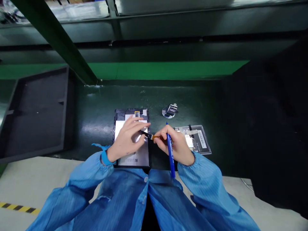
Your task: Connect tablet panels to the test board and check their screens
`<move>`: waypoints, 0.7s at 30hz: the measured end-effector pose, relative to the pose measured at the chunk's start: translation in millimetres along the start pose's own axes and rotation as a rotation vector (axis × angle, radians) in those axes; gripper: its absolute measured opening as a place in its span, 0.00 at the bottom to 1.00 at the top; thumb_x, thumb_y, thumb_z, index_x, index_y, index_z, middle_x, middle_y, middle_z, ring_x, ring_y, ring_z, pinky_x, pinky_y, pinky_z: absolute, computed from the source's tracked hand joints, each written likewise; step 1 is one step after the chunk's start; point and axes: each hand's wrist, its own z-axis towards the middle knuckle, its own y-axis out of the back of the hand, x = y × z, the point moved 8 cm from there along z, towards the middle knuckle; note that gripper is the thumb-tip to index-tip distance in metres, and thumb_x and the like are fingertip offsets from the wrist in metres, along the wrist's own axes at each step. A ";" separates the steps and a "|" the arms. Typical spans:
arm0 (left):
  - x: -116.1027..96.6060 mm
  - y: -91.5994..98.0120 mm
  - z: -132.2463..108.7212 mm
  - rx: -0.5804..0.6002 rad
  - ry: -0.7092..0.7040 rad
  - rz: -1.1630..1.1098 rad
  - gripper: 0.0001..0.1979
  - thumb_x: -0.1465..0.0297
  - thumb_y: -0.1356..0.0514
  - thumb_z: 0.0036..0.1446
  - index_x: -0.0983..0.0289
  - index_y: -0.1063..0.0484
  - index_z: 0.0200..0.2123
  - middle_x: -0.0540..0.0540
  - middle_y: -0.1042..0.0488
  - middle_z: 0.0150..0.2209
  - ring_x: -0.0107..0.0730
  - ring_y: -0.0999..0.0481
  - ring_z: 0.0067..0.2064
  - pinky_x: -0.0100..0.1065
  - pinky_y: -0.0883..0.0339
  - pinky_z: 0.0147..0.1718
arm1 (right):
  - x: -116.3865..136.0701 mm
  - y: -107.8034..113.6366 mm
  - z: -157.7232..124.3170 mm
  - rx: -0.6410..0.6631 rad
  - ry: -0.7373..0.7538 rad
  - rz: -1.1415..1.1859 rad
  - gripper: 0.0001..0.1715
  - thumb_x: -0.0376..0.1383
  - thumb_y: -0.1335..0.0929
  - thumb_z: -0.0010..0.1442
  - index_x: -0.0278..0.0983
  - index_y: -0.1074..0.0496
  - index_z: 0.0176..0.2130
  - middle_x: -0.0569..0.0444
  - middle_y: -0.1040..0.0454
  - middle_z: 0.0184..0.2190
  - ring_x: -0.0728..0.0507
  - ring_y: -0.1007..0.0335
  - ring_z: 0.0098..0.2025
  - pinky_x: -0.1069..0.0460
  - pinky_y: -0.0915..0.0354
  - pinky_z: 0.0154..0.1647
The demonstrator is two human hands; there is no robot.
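My left hand (131, 136) lies over a flat tablet-like panel (137, 159) with a silver-white back and dark top edge, its fingers apart. Between the two hands is a small flex cable (151, 136), black at one end and orange at the other. The thumb and fingertips of my right hand (175, 144) pinch the orange end. A blue pen (171, 154) also rests in my right hand, pointing down toward my lap. The black end of the cable is near my left thumb and fingertips, over the panel's right edge.
Right of my right hand lies a circuit board on a labelled dark sheet (204, 144). A round silvery piece (165, 113) with a small part on it sits farther back on the dark green table (96, 112). A black tray (38, 112) stands left; a large black shape fills the right.
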 end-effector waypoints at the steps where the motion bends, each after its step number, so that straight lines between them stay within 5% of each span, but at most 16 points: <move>1: -2.1 -8.3 4.7 0.022 0.023 -0.069 0.13 0.77 0.42 0.57 0.64 0.24 0.44 0.58 0.19 0.42 0.43 0.24 0.51 0.50 0.32 0.55 | 1.5 -1.0 1.0 0.003 0.016 -0.015 0.16 0.31 0.33 0.64 0.41 0.46 0.31 0.57 0.25 0.30 0.49 0.30 0.29 0.54 0.37 0.32; 5: 6.3 -25.4 9.5 0.134 0.160 -0.299 0.04 0.77 0.40 0.53 0.63 0.27 0.30 0.54 0.23 0.32 0.34 0.25 0.37 0.38 0.30 0.39 | 2.1 -3.6 2.8 0.018 0.044 -0.028 0.16 0.30 0.34 0.63 0.41 0.47 0.31 0.57 0.26 0.30 0.49 0.32 0.29 0.54 0.38 0.33; 14: 17.2 -31.3 4.4 0.220 0.300 -0.495 0.05 0.72 0.37 0.54 0.63 0.30 0.26 0.52 0.25 0.29 0.31 0.26 0.33 0.34 0.32 0.35 | -2.9 -17.3 2.7 0.067 0.021 0.050 0.14 0.31 0.34 0.63 0.41 0.46 0.31 0.59 0.28 0.28 0.50 0.35 0.25 0.55 0.40 0.28; 18: 15.3 -2.0 -13.8 0.045 0.170 -0.317 0.05 0.71 0.39 0.60 0.62 0.24 0.32 0.53 0.20 0.32 0.33 0.22 0.37 0.40 0.29 0.48 | -8.9 5.9 4.1 -0.080 0.016 0.010 0.14 0.33 0.34 0.66 0.42 0.44 0.33 0.58 0.24 0.30 0.48 0.26 0.29 0.54 0.32 0.32; 21: 0.7 10.5 -51.1 0.120 -0.056 -0.011 0.15 0.67 0.39 0.62 0.61 0.25 0.52 0.59 0.21 0.51 0.42 0.24 0.56 0.53 0.45 0.66 | -15.5 45.5 7.2 -0.290 0.072 -0.351 0.07 0.34 0.33 0.66 0.41 0.36 0.44 0.48 0.21 0.48 0.40 0.24 0.52 0.44 0.29 0.52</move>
